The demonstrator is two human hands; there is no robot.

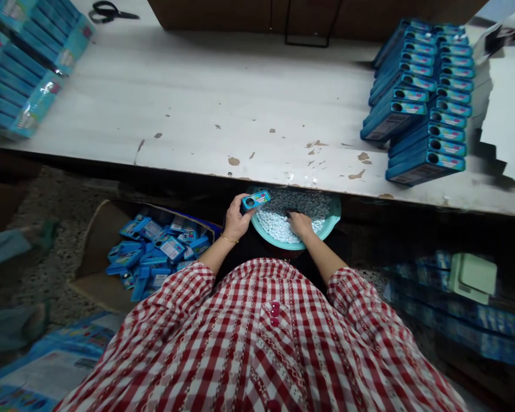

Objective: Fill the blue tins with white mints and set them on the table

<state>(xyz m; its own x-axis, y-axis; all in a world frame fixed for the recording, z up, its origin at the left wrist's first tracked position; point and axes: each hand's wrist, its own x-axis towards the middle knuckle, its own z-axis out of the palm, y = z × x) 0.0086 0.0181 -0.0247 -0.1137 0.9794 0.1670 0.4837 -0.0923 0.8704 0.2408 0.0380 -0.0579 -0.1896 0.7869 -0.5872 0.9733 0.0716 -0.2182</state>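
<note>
Checked shirt (pixel 223 343) nearest, left grip (pixel 237 221) holds box (pixel 257 199), right grip (pixel 301 225), possibly pellets (pixel 276 226).

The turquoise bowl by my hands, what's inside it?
Many small white pieces show inside the turquoise bowl, the far part shaded, with your right hand among them. What lies beneath the top layer or under that hand is covered.
</note>
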